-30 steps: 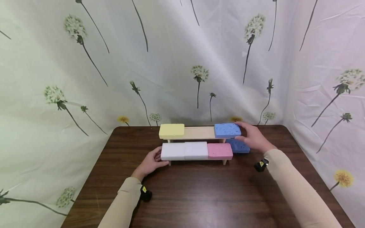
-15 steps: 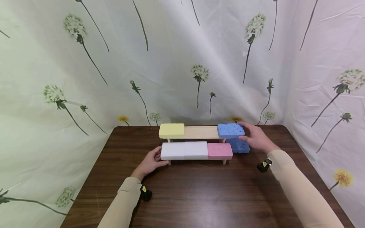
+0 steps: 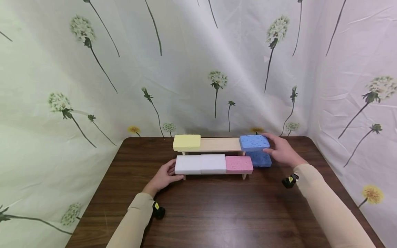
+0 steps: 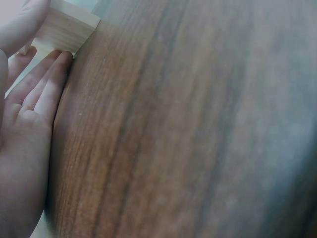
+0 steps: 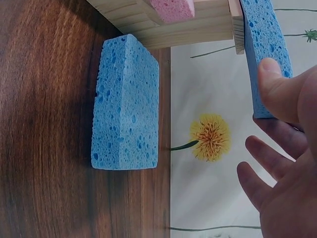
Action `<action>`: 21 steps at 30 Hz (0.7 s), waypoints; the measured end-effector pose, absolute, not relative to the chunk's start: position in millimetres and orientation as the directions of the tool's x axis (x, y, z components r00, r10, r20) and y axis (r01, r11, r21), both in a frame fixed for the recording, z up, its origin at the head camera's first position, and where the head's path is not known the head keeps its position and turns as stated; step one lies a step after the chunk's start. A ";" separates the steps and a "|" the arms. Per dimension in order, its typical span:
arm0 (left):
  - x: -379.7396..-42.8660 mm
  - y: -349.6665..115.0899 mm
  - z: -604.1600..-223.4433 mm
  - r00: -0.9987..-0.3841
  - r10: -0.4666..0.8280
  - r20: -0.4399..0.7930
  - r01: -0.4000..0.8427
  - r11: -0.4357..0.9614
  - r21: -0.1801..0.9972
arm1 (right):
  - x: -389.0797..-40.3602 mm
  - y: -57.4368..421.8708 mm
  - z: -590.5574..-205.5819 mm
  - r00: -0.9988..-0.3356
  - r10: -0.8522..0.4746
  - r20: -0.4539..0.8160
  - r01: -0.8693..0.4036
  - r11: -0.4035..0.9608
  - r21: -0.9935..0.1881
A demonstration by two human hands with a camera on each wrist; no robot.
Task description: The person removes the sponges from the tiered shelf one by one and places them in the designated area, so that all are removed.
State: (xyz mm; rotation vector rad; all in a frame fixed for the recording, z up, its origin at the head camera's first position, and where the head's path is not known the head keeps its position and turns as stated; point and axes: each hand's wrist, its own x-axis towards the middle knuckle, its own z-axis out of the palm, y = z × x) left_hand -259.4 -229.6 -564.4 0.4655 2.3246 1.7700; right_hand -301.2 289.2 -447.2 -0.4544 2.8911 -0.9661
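While the upper blue sponge [image 3: 254, 142] overhangs the right end of the rear shelf [image 3: 221, 144], the right hand [image 3: 281, 150] pinches it between thumb and finger, other fingers spread; the left hand [image 3: 162, 177], fingers nearly straight, touches the front shelf [image 4: 67, 29].

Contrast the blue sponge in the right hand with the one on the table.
The held blue sponge overhangs the end of the upper shelf; the lower blue sponge lies on the table. The right hand grips the held one; no hand touches the lower one. Both are blue and pitted.
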 end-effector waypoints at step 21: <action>-261.3 -231.0 -567.2 -0.931 0.359 0.060 0.152 0.234 0.960 | -298.0 308.9 -451.6 -0.965 -0.260 0.042 -0.231 0.759 -0.609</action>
